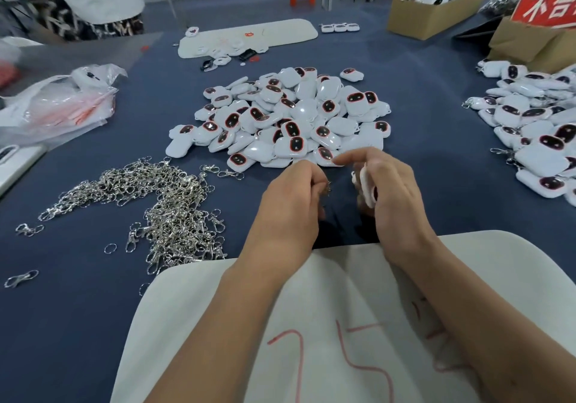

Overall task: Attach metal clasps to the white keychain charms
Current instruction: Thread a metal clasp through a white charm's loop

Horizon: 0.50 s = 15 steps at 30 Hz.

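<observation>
My left hand (291, 204) is closed around a small metal clasp (327, 187) that peeks out at the fingertips. My right hand (391, 190) grips one white keychain charm (366, 186), held on edge with its dark, red-rimmed face turned down and right. The two hands are a few centimetres apart above the blue table. Just beyond them lies a heap of white charms (286, 119). A tangle of silver clasps (162, 209) spreads over the table to the left.
A second heap of charms with clasps on them (536, 125) lies at the right. Plastic bags (59, 103) sit at the left, a white mat (314, 318) under my forearms, another mat (249, 36) further off. Cardboard boxes (436, 13) and a red sign (548, 0) stand at the back right.
</observation>
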{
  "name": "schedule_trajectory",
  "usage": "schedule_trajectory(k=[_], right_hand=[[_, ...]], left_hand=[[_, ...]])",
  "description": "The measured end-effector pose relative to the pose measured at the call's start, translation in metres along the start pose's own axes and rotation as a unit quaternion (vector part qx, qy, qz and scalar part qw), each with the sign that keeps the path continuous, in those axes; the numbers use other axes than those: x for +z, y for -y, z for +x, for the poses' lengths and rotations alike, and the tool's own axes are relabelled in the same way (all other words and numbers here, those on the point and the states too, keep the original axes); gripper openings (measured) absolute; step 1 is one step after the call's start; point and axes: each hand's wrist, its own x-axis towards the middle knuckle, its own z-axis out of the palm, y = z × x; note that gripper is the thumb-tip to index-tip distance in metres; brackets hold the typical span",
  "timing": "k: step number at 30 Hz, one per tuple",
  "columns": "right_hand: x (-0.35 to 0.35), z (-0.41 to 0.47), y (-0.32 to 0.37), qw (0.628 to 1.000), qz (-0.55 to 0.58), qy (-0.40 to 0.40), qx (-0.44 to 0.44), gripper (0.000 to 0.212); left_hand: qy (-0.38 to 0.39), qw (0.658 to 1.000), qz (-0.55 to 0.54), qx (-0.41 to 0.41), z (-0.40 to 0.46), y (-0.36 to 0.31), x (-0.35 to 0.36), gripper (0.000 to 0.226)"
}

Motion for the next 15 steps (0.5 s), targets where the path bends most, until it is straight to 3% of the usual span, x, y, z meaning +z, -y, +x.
schedule_trajectory(k=[9,15], right_hand=[[-0.0012,-0.0001,0.0021,0.998,-0.054,-0.020,-0.039,0.015],[0.0006,0.0019,-0.0018,0.998,-0.046,-0.037,-0.011,0.007]], left_hand=[[0.005,1.000,0.028,0.005,-0.0004,-0.0022,-0.0015,0.016],[0.027,0.999,0.027,0.003,-0.0010,-0.0014,-0.0014,0.016]])
